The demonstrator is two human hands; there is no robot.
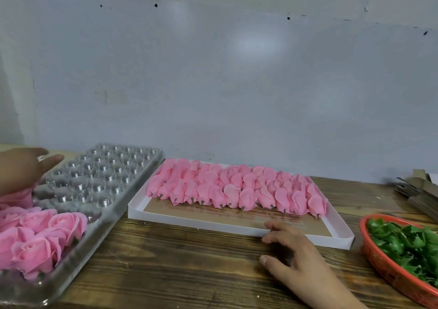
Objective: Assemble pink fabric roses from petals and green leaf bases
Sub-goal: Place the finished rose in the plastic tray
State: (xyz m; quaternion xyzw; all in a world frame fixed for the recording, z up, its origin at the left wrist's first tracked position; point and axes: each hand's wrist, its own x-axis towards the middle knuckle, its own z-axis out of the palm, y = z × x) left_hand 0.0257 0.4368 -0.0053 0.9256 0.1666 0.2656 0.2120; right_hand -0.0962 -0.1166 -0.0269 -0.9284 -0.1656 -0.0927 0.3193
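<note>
Rows of pink petal buds (237, 187) with short stems lie in a shallow white cardboard tray (213, 224) at the table's middle. Green leaf bases (407, 244) fill an orange basket (379, 261) at the right edge. Several finished pink roses (40, 235) sit in the near cells of a clear plastic cell tray (113, 180) on the left. My left hand (21, 168) is over that tray at the left edge, pressing a pink rose (16, 198) down into a cell. My right hand (294, 259) rests on the table by the white tray's front rim, fingers spread, holding nothing.
The table (177, 268) is dark wood planking against a pale wall. A stack of flat brown cardboard pieces (417, 192) lies at the far right behind the basket.
</note>
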